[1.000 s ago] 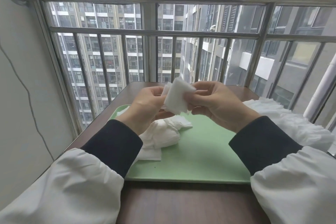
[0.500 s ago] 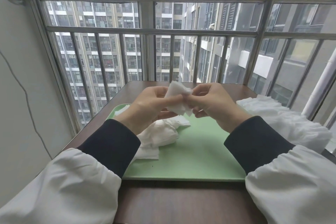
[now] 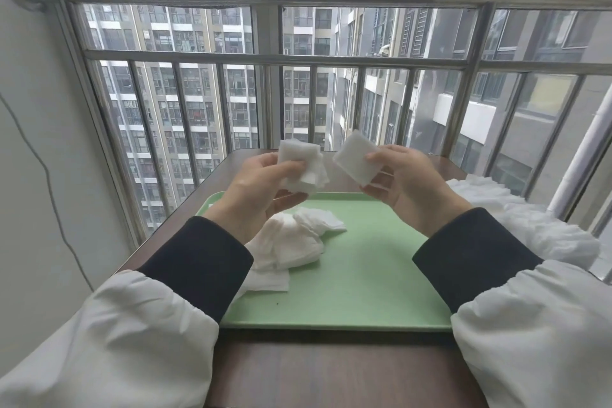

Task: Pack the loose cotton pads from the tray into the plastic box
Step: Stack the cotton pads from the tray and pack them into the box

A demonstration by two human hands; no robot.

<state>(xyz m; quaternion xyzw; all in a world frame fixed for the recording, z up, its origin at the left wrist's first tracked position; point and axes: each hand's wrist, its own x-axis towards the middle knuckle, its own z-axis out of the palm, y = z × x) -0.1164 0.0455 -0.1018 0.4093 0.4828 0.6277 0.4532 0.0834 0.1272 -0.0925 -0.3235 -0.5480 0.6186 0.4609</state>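
Fingers (image 3: pixel 288 168) of the left hand (image 3: pixel 261 189) pinch a ragged bunch of cotton pads (image 3: pixel 303 166), while the right hand (image 3: pixel 407 182) pinches a neat stack (image 3: pixel 354 159), both raised over the green tray (image 3: pixel 364 275) at its far edge. More loose pads (image 3: pixel 294 238) lie heaped on the tray's left, partly hidden by the left sleeve (image 3: pixel 198 262); another white heap (image 3: pixel 530 222) lies off the tray at the right, behind the right sleeve (image 3: pixel 473 252)
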